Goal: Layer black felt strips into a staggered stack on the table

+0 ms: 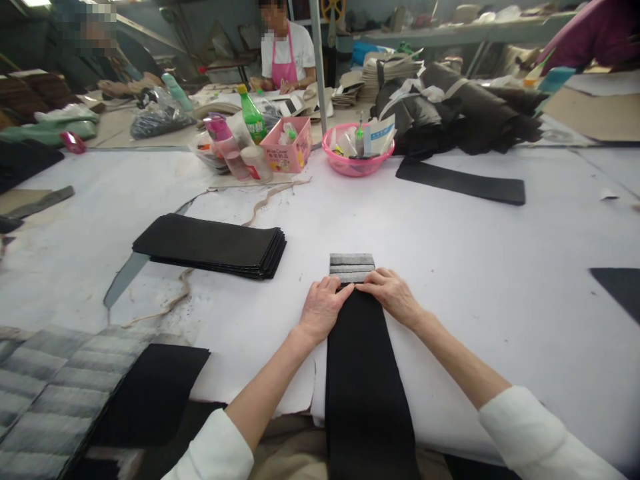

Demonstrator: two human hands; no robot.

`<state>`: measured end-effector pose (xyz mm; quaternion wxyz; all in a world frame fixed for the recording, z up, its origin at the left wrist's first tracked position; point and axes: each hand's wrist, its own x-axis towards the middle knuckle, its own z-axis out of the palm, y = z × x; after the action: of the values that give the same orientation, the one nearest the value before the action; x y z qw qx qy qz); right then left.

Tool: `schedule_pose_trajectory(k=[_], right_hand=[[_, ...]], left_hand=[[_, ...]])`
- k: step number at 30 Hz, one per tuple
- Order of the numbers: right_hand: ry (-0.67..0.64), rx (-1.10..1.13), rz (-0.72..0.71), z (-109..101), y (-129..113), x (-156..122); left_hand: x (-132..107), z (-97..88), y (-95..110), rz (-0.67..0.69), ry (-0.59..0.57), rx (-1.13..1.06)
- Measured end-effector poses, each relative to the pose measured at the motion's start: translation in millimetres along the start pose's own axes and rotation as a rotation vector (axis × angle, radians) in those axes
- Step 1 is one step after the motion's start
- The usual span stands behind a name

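Observation:
A long black strip of sheet material (367,387) runs from the table's front edge up to both hands. Its far end shows a grey striped piece (351,262) with dark lines across it. My left hand (323,307) is closed on the strip's left edge, its thumb pressed just below the grey stripes. Opposite it, my right hand (393,293) is closed on the right edge, and the two thumb tips nearly meet. The fingertips are partly hidden by the hands. Left of my hands lies a stack of black rectangular pieces (210,243).
Grey striped sheets (65,393) overlap at the lower left. A pink basin (357,167), a pink box (287,150) and several bottles stand toward the back. One black strip (460,180) lies back right. A person in a pink apron (284,67) works across the table.

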<state>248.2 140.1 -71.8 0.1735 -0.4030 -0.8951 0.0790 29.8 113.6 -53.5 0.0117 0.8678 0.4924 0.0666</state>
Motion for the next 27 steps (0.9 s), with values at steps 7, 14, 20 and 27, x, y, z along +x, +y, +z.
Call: schedule_pose_trajectory(k=[7, 14, 20, 27], right_hand=[[0.002, -0.019, 0.000, 2.6, -5.9, -4.1], [-0.011, -0.037, 0.012, 2.2, -4.6, -7.2], [0.002, -0.038, 0.026, 4.6, -6.1, -7.9], [0.020, -0.054, 0.001, 3.1, -7.7, -7.0]], left_hand=[[-1.6, 1.6, 2.5, 0.031, 0.023, 0.032], [1.3, 2.4, 1.6, 0.110, 0.018, 0.067], [3.6, 1.3, 1.9, 0.159, 0.004, 0.114], [4.2, 0.3, 1.6, 0.189, 0.000, 0.159]])
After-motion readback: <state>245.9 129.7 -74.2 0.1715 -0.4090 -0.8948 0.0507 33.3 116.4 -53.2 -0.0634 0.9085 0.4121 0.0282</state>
